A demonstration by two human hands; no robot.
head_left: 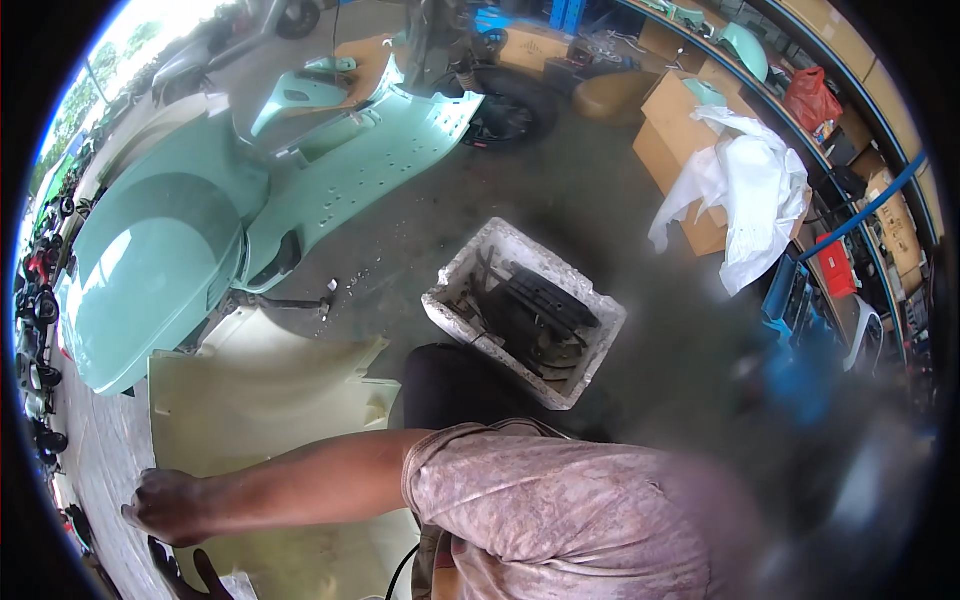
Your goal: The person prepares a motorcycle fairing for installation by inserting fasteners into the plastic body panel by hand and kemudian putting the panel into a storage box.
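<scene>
Head view: one curved cream panel [265, 390] is being crossed by the right forearm [310, 488]. The right hand [167, 508] is being held over the panel's left edge, fingers curled together; whether anything is being clamped cannot be told. The left hand [203, 590] is being partly shown near the panel's lower left, two fingers being held apart, its grip indiscernible. Beyond the panel, one mint-green scooter body [150, 250] is being displayed; to the panel's right, black parts [545, 300] are being contained by one white foam box [603, 345]
</scene>
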